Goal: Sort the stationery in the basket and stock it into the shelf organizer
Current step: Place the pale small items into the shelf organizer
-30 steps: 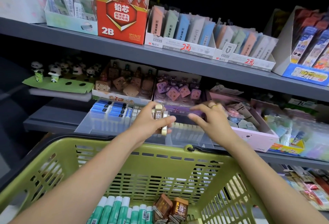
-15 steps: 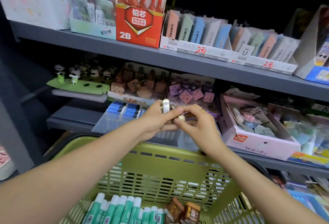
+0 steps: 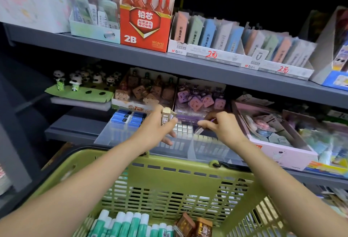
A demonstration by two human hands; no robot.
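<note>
Left hand (image 3: 154, 133): fingers clenched round small gold-capped stationery pieces (image 3: 166, 117), above clear shelf organizer (image 3: 190, 142). Right hand (image 3: 224, 127): fingers curled; grasp unclear.

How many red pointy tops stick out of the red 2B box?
5, in a row along the top of the red 2B box on the upper shelf; more may hide behind.

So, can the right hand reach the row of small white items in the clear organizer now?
Probably yes. The right hand hovers just right of the white items in the clear organizer, whose top is open; nothing lies between them.
</note>
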